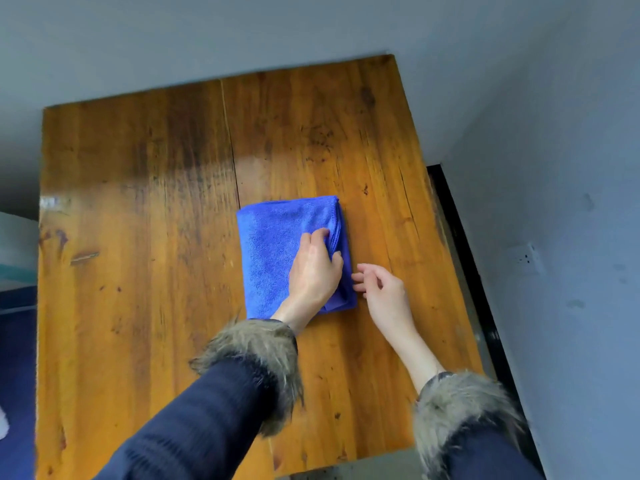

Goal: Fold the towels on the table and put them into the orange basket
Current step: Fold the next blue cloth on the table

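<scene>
Orange basket not in view. Left margin blurred and cut off: pale and dark blue shapes, unidentifiable. Both forearms cropped by the bottom edge; dark sleeves with fur cuffs covering the wrists. Part of the blue towel concealed under the left hand; layer count at the right-hand folded edge hard to make out. Underside of the right hand not visible. Wooden table beneath everything, glossy, with a glare patch far beyond the fingertips. Grey wall to the right of the right hand, carrying a white socket; dark gap between table edge and wall. Nothing standing between the fingers and the towel. Towel folded into a rectangle, flat on the table, directly under the left fingers. Left fingers curled over the stacked right-hand edge, thumb on the edge side, gripping the layers. Right fingers loosely bent and slightly spread, holding nothing, tips just beside the towel's right edge near its lower corner; contact with the fabric impossible to confirm.
</scene>
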A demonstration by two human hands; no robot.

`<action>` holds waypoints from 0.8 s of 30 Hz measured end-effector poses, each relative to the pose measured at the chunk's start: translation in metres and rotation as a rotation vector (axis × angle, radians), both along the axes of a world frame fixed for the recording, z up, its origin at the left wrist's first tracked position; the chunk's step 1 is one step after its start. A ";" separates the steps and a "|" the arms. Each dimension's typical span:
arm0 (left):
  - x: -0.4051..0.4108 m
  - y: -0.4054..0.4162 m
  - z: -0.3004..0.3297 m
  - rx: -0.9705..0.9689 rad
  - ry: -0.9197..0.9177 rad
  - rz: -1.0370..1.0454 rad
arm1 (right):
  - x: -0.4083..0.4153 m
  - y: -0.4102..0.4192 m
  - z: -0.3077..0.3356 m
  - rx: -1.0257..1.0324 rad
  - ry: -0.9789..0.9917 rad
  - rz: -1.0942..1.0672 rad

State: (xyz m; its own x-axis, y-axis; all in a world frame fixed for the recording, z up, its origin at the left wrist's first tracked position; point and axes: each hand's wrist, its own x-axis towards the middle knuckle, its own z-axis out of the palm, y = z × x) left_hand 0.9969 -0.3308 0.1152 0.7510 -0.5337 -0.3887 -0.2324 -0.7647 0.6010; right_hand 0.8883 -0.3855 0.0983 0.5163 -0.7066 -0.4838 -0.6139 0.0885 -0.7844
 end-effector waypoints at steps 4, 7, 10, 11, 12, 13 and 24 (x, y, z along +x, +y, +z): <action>0.000 0.009 -0.005 -0.084 0.070 -0.126 | 0.022 -0.017 0.000 0.039 -0.025 -0.027; 0.006 0.031 -0.003 -0.185 -0.119 -0.157 | 0.046 -0.025 0.001 -0.035 -0.027 -0.007; 0.026 0.058 -0.012 -0.106 -0.592 -0.213 | 0.060 -0.017 0.000 -0.602 -0.033 0.157; 0.033 0.066 -0.016 -0.060 -0.665 -0.247 | 0.065 -0.010 -0.001 -0.775 -0.061 0.259; 0.040 0.072 -0.021 -0.015 -0.701 -0.297 | 0.069 -0.002 -0.006 -0.882 -0.085 0.362; 0.047 0.078 -0.027 0.026 -0.707 -0.359 | 0.072 0.005 -0.012 -0.926 -0.088 0.455; 0.064 0.086 -0.056 0.159 -0.614 -0.544 | 0.074 0.006 -0.051 -0.847 0.156 0.629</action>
State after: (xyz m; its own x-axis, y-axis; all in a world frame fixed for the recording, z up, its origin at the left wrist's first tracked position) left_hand 1.0609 -0.2445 0.0589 0.5071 -0.8566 -0.0954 -0.8450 -0.5159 0.1411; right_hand 0.9623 -0.3799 0.0473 0.8805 -0.4712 -0.0519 -0.4579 -0.8171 -0.3502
